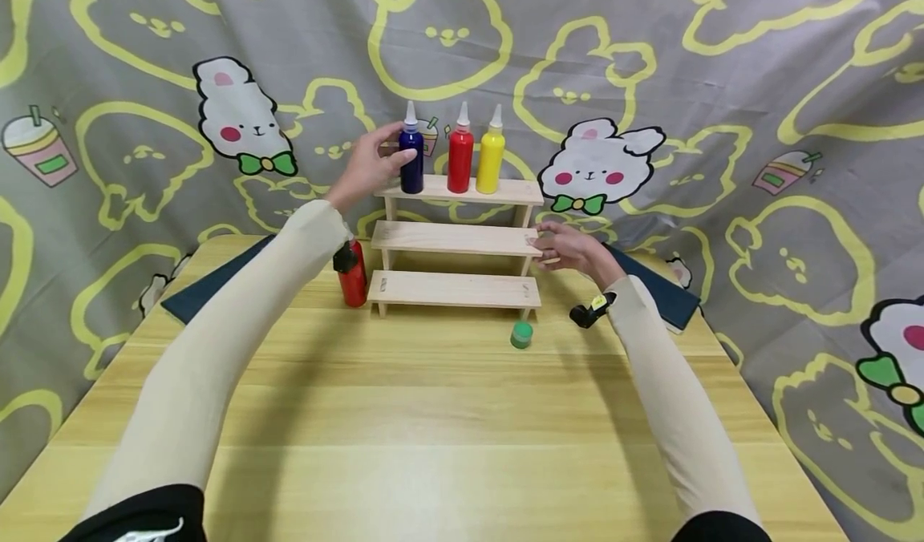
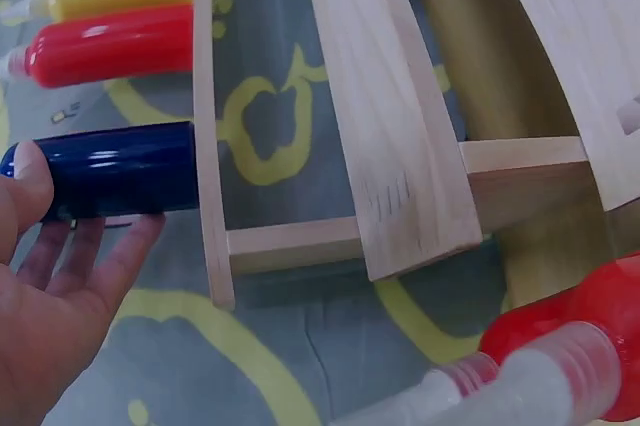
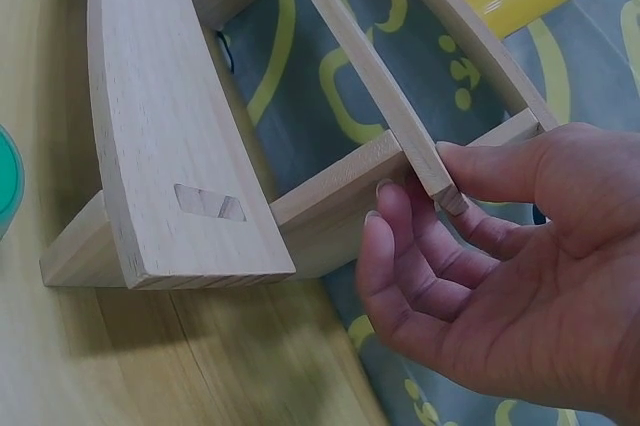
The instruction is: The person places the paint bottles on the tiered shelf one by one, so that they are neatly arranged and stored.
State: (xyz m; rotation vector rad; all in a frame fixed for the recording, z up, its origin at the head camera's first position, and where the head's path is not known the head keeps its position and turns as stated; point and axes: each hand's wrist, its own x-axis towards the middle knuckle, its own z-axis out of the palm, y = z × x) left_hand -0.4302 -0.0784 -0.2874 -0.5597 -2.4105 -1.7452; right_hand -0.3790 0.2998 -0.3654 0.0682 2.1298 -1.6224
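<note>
Evidently, the two hands divided the effort at the rack (image 1: 451,238): one handled a bottle while the other probably kept the wood steady. The left hand (image 1: 368,165) pinched the blue bottle (image 1: 411,165), upright at the left end of the rack's top tier, with the thumb across its front and the fingers round the far side. A hold on the body rather than the nozzle looked suited to controlling its tilt, and its base appeared to meet the board. The right hand (image 1: 573,251) was clamped on the right end of the rack's middle tier, thumb above and fingers beneath, which would brace the frame against a nudge. Farther right on the rack's top tier, the red bottle (image 1: 459,163) and the yellow bottle (image 1: 490,163) stood just beside each other, perhaps so that all three could show in one row. A pair of reds (image 1: 354,284) stood by the rack's left end, and a green pot (image 1: 521,335) sat before its right foot. Both arms reached forward to the rack, the left forearm slanting inward and higher, the right one lower.
</note>
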